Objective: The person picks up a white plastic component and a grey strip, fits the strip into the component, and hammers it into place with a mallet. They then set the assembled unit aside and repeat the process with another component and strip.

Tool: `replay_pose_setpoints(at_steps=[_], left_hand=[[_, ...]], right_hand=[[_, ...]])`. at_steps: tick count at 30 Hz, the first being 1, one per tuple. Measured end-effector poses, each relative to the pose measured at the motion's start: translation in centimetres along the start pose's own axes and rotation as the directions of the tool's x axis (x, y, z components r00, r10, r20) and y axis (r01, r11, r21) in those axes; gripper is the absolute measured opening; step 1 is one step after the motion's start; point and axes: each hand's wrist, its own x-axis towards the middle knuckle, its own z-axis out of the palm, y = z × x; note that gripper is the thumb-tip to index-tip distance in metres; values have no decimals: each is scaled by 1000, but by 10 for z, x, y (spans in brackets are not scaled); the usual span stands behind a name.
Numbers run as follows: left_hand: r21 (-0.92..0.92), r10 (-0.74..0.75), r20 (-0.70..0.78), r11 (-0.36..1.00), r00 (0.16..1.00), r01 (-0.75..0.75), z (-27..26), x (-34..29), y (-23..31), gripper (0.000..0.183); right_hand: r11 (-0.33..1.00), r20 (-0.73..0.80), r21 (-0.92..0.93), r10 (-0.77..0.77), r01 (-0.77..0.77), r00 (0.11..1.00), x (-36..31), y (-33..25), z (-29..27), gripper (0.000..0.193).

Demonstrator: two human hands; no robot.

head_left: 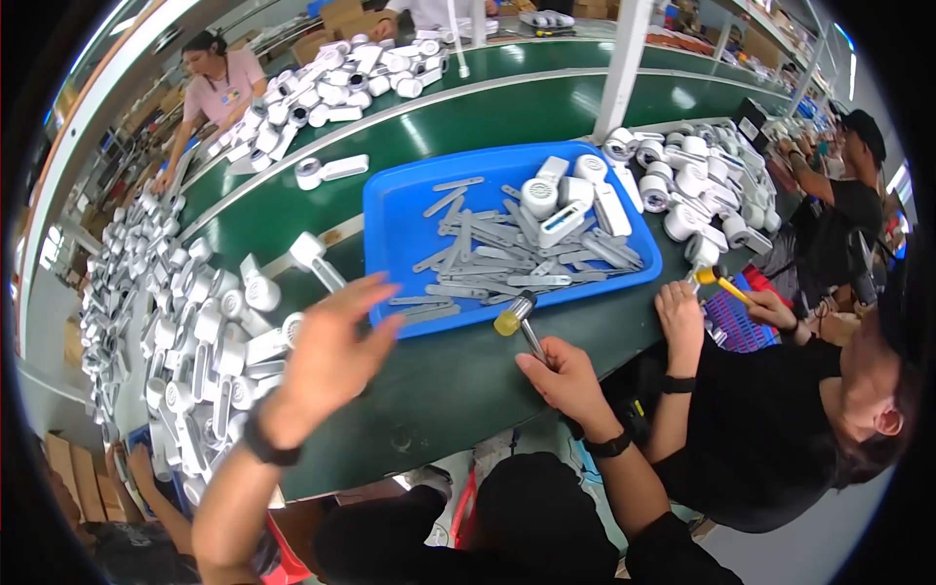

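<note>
My left hand [330,359] is raised over the green bench edge with fingers spread and holds nothing; a black band sits on its wrist. It hovers beside a heap of white plastic handheld units [210,341]. My right hand [567,378] grips the metal handle of a small mallet [515,320] with a yellow head, which points at the front edge of a blue tray [390,234]. In the tray lie several grey metal strips [507,255] and a few white housings [561,200].
A green conveyor belt [507,107] runs behind the tray. More white units are piled at the right [697,180] and far left [322,83]. A person in black at my right holds a yellow-handled hammer [723,283]. Other people work along the line.
</note>
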Motion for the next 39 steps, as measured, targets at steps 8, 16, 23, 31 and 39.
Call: replay_pose_setpoints(at_steps=[8,16,23,31,39], left_hand=[[186,228,-151,962,962,-199,176,160,13,43],[106,308,-218,951,926,-291,143,152,36,30],[141,128,-278,986,952,-92,60,-6,49,27],[18,83,-230,997,970,-81,66,-71,40,37],[-155,118,83,982,990,-104,71,-87,3,30]], right_hand=[[955,-130,289,-29,66,991,1,1,12,35],[954,-145,298,-2,45,989,-3,-1,2,34],[930,-70,356,-68,89,995,-10,-46,37,42],[971,77,213,-126,107,989,-12,-65,88,58],[981,326,-135,-87,138,941,-12,-61,73,54]])
